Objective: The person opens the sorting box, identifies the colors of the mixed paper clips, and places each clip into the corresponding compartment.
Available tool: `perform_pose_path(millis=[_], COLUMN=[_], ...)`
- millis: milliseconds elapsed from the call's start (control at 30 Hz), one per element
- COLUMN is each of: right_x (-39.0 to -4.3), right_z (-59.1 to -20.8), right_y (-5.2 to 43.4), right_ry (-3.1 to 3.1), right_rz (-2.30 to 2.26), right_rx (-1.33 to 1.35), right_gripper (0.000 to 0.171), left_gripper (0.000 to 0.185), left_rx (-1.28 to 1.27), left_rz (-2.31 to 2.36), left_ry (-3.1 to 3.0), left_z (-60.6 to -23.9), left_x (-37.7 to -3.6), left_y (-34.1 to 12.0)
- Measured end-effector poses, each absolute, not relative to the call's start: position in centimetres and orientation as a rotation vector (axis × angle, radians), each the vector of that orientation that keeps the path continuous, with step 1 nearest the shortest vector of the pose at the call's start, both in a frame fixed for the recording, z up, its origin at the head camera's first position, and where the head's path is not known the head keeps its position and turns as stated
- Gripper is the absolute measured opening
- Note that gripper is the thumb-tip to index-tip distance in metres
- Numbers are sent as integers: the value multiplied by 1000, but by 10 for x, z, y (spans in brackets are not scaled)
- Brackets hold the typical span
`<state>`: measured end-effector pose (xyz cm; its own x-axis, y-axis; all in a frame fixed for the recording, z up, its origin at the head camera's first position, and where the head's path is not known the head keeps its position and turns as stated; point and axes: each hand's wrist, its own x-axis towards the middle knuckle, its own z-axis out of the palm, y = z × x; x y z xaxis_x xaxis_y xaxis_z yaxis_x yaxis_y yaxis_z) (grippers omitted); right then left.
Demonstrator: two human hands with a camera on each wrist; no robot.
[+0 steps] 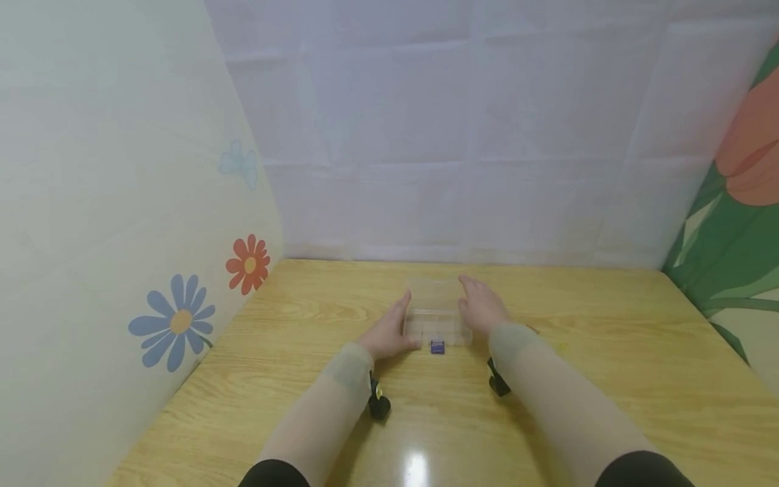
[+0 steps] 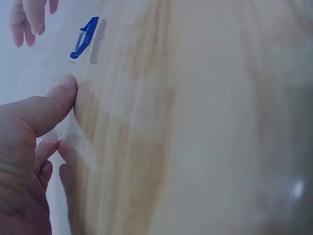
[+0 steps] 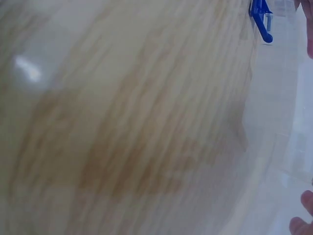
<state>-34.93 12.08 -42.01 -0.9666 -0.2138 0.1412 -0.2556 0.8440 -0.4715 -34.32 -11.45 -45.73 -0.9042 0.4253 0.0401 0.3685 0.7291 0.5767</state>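
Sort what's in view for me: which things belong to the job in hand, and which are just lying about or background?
Seemingly in the job:
clear box, between the hands
blue clasp on its front
left hand, touching the box
right hand, at its right side

Seemingly not:
brown sliver, too small to identify
red flower and blue flower, wall decoration

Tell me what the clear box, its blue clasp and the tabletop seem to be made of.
Clear box: probably hard, smooth plastic, being see-through with thin walls.
Blue clasp: likely moulded plastic, judging by its solid, even colour.
Tabletop: wood or a wood-look covering, glossy; grain shows and light reflects, but I cannot tell which.
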Motion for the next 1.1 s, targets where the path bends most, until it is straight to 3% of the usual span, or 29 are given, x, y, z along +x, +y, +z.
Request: perform_pose_path(millis=[400, 667, 1100], right_x=[-343, -325, -317], right_z=[-420, -424, -436], right_y=[127, 135, 137], right_ry=[-2965, -3115, -3155], right_rz=[827, 625, 662], right_rx=[405, 654, 565], right_gripper=[57, 92, 80], left_gripper=[108, 108, 85], left_rx=[638, 681, 750], left_rz=[919, 907, 828], left_ry=[2802, 2816, 2810], left_z=[-453, -456, -457], left_x=[-341, -345, -342], left_y=[-111, -114, -119])
